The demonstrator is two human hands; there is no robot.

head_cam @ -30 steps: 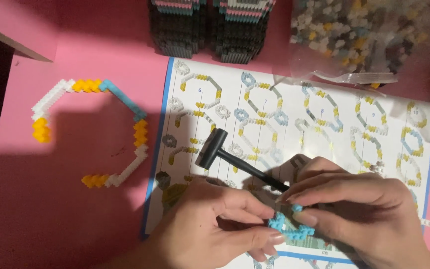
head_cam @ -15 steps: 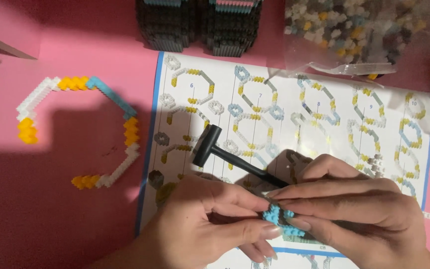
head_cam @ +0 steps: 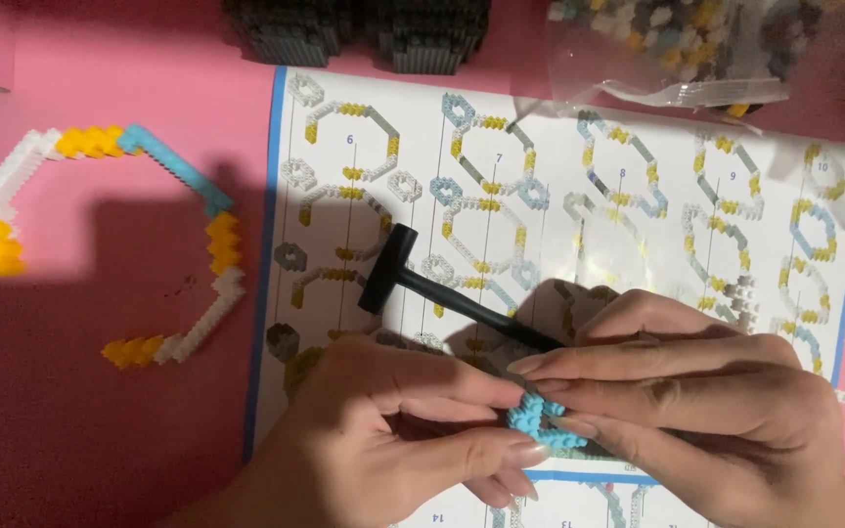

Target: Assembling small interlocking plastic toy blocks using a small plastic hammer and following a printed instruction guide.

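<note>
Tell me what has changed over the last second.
Little. Both hands, left hand and right hand, still pinch the small blue brick piece over the instruction sheet; the black hammer stays tucked in the right. The view drifted slightly; the brick chain lies unmoved.

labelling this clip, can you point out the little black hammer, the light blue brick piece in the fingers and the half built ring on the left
black hammer (head_cam: pixel 389 269), head view, on its head.
light blue brick piece (head_cam: pixel 538 422), head view, on the studded part showing between the fingertips.
half built ring (head_cam: pixel 180 168), head view, on its blue segment.

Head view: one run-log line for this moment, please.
left hand: pinches light-blue brick piece | right hand: pinches same piece, black hammer tucked under | below: instruction sheet
</note>
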